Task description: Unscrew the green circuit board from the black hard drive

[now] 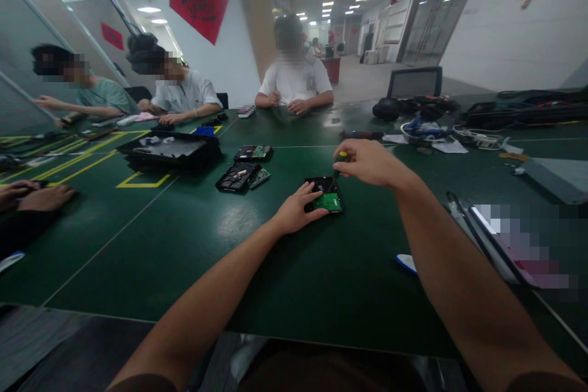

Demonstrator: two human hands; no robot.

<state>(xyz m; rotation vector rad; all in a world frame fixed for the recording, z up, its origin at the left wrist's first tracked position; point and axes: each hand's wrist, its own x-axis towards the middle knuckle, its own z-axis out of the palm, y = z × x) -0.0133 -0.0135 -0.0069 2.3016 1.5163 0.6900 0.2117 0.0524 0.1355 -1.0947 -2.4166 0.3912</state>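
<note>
A hard drive [328, 202] with a green circuit board lies flat on the green table in front of me. My left hand [299, 208] rests on its left side with the fingers spread, steadying contact along the edge and top. A screwdriver [340, 162] with a dark handle and yellow end is gripped in my right hand [367, 162]. It stands steeply, its thin shaft pointing down onto the drive; the exact spot where the tip meets it is too small to tell.
Left of the drive lie another hard drive [253, 152], a black drive casing [237, 177] and a loose circuit board [260, 178]. Farther left stands a black tray [169, 150]. A bowl [425, 133] and an electric-looking tool [362, 135] are behind my right hand. Co-workers sit around the table.
</note>
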